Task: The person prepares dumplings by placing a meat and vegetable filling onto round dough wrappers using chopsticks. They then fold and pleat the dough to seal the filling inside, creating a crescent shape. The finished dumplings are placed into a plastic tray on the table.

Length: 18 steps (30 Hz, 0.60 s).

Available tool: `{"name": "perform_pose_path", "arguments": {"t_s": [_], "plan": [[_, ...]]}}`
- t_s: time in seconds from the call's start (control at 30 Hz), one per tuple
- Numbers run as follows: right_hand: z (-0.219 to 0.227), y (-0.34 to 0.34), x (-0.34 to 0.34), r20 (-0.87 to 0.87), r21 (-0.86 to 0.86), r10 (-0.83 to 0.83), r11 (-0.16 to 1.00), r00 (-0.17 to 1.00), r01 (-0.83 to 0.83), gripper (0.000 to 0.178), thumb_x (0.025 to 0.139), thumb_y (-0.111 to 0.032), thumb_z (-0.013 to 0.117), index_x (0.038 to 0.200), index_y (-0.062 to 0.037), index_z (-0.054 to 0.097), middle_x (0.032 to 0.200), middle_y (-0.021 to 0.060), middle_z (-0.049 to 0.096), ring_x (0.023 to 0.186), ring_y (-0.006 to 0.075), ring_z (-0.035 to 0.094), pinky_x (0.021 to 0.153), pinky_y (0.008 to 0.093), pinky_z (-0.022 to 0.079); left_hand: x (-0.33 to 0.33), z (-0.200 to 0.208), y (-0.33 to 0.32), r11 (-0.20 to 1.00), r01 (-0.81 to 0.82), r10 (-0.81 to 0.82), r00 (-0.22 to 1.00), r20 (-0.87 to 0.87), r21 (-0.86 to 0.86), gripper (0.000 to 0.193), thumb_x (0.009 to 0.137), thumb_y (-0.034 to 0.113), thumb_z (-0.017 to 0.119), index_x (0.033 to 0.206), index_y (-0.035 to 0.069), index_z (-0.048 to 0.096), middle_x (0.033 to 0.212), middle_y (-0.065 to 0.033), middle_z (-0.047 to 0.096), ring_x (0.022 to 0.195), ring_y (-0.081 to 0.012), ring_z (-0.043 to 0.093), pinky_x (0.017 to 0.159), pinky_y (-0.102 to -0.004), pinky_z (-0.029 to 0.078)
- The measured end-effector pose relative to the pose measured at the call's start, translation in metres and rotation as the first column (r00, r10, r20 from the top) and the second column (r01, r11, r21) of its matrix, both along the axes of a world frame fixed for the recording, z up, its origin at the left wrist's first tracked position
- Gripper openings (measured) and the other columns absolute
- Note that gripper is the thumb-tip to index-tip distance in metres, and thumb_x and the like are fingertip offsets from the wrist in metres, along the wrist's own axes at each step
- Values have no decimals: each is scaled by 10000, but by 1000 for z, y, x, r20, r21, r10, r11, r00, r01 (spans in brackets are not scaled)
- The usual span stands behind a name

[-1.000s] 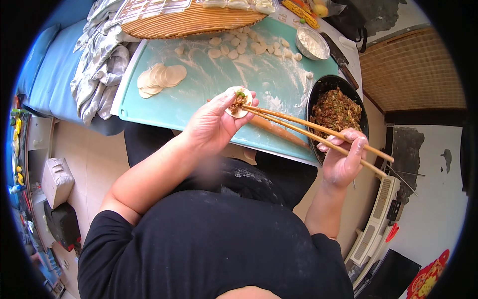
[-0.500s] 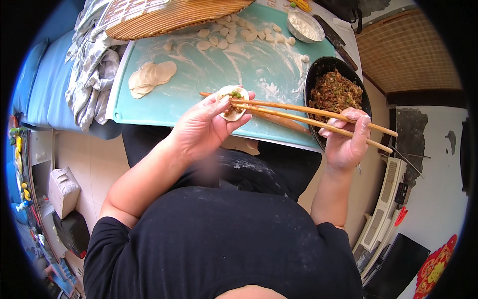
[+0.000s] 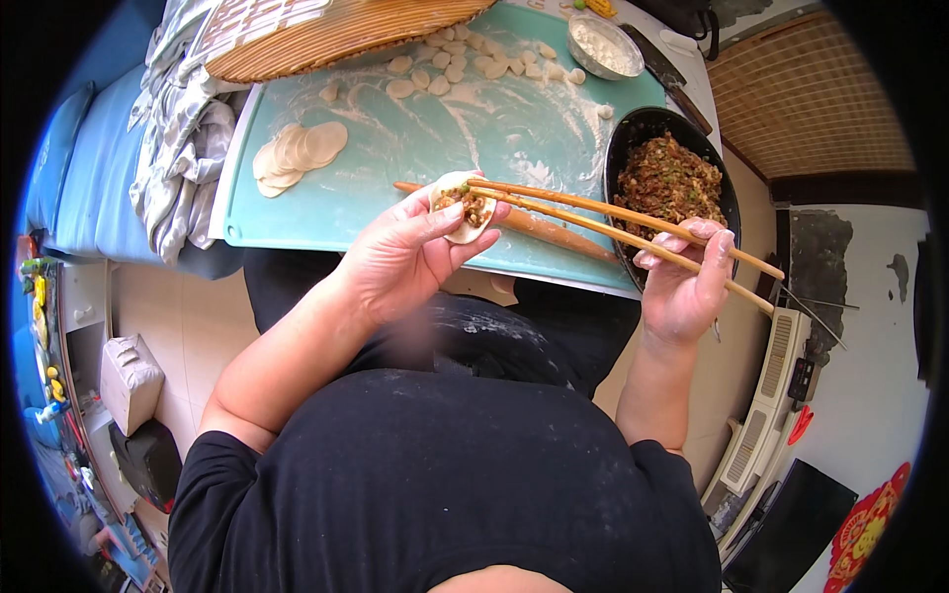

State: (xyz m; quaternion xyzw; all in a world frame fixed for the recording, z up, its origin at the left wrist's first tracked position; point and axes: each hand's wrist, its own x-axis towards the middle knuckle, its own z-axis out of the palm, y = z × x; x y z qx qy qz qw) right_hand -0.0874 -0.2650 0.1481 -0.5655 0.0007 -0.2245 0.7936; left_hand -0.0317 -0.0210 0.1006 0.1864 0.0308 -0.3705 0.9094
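A round dumpling wrapper [image 3: 476, 233] with a mound of meat filling [image 3: 461, 206] rests in my left hand [image 3: 395, 247], its thumb over the near edge. My right hand [image 3: 689, 282] grips a pair of long wooden chopsticks [image 3: 593, 219], whose tips touch the filling in the wrapper. Under and behind the wrapper lies a wooden rolling pin [image 3: 554, 237] along the near edge of the floured green mat [image 3: 415, 138]. Right of the mat, a black pan [image 3: 617, 148] holds more of the minced filling. A stack of flat wrappers [image 3: 297, 153] sits at the mat's left.
Small dough pieces [image 3: 455, 64] lie scattered at the mat's far side. A bowl of flour [image 3: 605, 47] and a cleaver [image 3: 667, 74] are at the far right. A woven tray [image 3: 336, 40] overhangs the far left, beside grey cloth [image 3: 188, 138] on a blue seat.
The chopstick tips have shifted slightly over the wrapper, and the filling now shows more spread out in it. Both hands have hardly moved.
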Motion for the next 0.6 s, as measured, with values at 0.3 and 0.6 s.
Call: {"name": "perform_pose_path", "arguments": {"t_s": [0.3,0.6], "plan": [[-5,2,1,21,4,97,995,995,-97,279,933,-272,384,874,-36,519,682,95,522,563,195,541,491,331,492,-3,1,1,997,3,-10,996,92,74,538,789,-30,570,1265,-16,321,1258,-199,413,1060,-231,528,941,-306,443],[-4,0,3,36,-87,169,982,985,-166,276,943,-266,359,870,-53,519,678,79,499,523,175,508,458,301,475,-3,10,4,999,-25,21,996,-83,-45,579,920,418,329,1247,-59,310,1267,-241,390,1121,-296,472,977,-374,395]]}}
